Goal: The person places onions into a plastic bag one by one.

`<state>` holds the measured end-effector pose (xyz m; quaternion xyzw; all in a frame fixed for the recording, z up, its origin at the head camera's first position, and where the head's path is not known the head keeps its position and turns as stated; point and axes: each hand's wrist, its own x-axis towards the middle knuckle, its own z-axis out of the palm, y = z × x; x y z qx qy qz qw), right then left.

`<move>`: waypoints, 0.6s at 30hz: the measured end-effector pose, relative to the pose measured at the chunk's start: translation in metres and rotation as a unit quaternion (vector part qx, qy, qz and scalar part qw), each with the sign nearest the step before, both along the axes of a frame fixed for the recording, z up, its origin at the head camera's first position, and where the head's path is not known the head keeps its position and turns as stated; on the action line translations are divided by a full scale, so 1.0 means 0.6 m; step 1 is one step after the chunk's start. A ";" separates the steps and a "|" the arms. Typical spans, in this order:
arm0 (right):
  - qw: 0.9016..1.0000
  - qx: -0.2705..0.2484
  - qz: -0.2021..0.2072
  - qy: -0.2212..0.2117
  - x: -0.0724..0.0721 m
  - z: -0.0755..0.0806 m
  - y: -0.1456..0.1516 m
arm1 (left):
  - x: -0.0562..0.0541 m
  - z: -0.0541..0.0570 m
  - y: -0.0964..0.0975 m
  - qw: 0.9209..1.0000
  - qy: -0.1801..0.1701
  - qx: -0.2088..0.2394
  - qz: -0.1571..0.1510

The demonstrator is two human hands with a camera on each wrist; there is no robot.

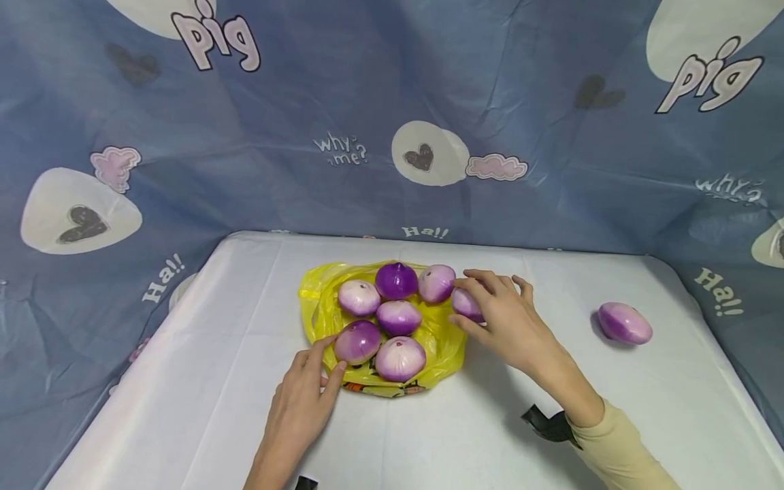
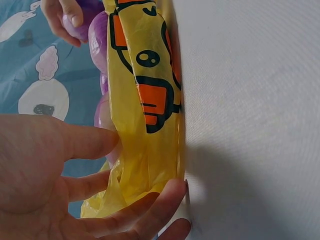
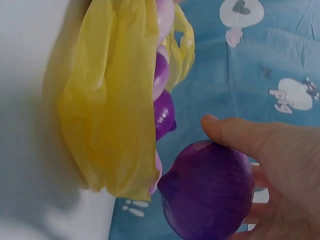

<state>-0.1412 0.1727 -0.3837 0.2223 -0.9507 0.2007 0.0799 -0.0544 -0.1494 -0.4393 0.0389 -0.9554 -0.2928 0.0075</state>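
My right hand (image 1: 511, 327) holds a purple onion (image 1: 467, 306) between thumb and fingers, over the right rim of a yellow plastic bag (image 1: 444, 354). The right wrist view shows this onion's pointed end toward the bag. Spread out in the bag's mouth lie several purple-and-white onions, among them a dark one (image 1: 397, 280) at the back and a pale one (image 1: 400, 358) in front. My left hand (image 1: 300, 395) rests at the bag's front left edge, fingers extended, the tips beside a purple onion (image 1: 358, 342). Its thumb (image 2: 95, 141) lies against the bag's side in the left wrist view.
A lone onion (image 1: 625, 323) lies on the white tablecloth (image 1: 202, 381) at the right. Behind the table hangs a blue printed cloth (image 1: 343, 88). A black strap (image 1: 551, 425) sits at my right wrist, by the beige sleeve (image 1: 618, 449).
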 end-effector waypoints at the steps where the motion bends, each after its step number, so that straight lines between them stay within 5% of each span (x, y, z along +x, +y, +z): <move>1: 1.000 0.000 0.001 0.002 0.001 -0.001 -0.003 | 0.000 0.000 0.000 1.000 0.000 0.000 0.000; 18: 0.999 0.008 0.048 0.009 0.018 -0.021 -0.056 | 0.000 0.000 0.000 1.000 0.001 0.003 -0.002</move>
